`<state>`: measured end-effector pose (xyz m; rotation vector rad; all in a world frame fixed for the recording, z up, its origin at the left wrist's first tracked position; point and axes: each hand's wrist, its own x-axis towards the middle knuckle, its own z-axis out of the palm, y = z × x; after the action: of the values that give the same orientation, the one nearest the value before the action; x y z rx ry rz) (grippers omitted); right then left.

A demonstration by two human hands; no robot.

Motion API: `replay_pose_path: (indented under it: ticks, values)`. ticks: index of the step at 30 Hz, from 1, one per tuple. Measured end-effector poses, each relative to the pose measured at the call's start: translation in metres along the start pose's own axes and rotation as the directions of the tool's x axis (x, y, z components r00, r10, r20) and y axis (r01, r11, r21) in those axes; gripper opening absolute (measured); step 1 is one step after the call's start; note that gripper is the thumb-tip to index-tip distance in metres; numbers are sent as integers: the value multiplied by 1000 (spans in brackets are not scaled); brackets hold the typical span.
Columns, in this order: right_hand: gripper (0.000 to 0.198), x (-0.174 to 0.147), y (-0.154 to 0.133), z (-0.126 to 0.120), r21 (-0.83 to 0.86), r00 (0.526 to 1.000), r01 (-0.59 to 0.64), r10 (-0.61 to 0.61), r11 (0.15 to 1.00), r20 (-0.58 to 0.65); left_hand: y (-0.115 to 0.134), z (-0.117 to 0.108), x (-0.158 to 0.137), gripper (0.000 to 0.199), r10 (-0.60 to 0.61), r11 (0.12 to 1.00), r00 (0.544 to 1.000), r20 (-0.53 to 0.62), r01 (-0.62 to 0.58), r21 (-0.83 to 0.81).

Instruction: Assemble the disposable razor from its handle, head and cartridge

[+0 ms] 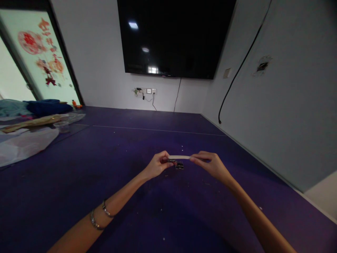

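Pinched at opposite ends by the left hand (158, 165) and right hand (212, 164), a thin, slightly bowed, off-white strip (179, 157) spans the gap over the dark purple surface (126, 218). Even pressure should limit bending. Red characters (49, 41), upper left, are too blurred to read.

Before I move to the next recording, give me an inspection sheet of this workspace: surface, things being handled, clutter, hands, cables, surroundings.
Surface: purple surface, scattered with white specks.
Things handled: pale strip; small dark piece just below it in view, support unclear.
Clutter: translucent sheeting and blue cloth, far left.
Hands: left hand and right hand grip opposite ends of the strip.
Cables: black cable hangs along the right wall.
Surroundings: wall-mounted television ahead.
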<state>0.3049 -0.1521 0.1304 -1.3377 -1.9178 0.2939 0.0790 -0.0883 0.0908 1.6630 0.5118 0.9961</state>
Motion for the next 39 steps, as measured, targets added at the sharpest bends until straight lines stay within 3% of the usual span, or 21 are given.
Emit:
replay_pose_path:
  ticks: [20,24,29,35,39]
  values:
    - [32,-1,0,4,67,1000,20,-18,998,-24,5,-3,1,20,4,1000,999,39,-3,-23]
    - [31,-1,-1,3,60,999,51,-52,997,14,7,-3,0,19,6,1000,999,43,-6,-5]
    - [31,-1,-1,-1,29,998,23,-21,999,-53,7,-3,0,21,8,1000,997,72,-6,-27]
    - [28,-2,-14,-1,-28,993,116,-117,993,-26,10,-2,0,21,-16,1000,999,31,16,11]
    - [28,-1,-15,1,-50,992,103,-106,993,-67,8,-3,1,21,-6,1000,999,32,7,-20]
